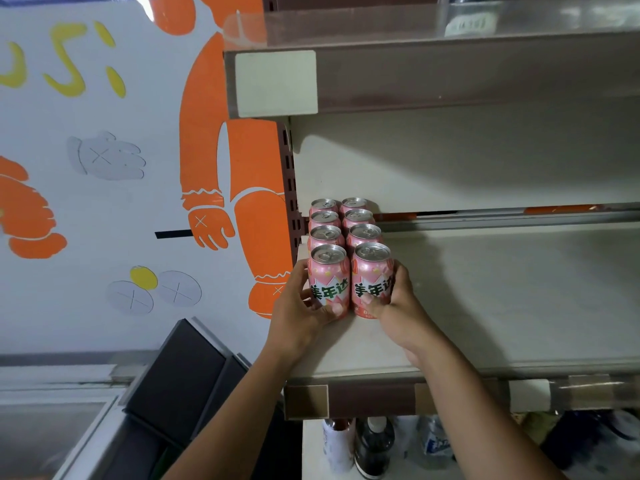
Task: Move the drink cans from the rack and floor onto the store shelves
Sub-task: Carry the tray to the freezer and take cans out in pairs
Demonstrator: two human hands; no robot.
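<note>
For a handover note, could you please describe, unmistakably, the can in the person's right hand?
Beside the orange cartoon mural is a cream store shelf. At its left end stand eight pink aluminium drink cans, two columns of four. It is the front can of the right column, gripped by the right hand.

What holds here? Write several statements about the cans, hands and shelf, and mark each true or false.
1. Eight pink cans stand in two columns on the shelf. True.
2. The left hand grips the front left can. True.
3. The right hand is empty. False: it grips the front right can.
4. The cans stand at the shelf's right end. False: they stand at its left end.
5. Bottles stand on the level below. True.
</note>
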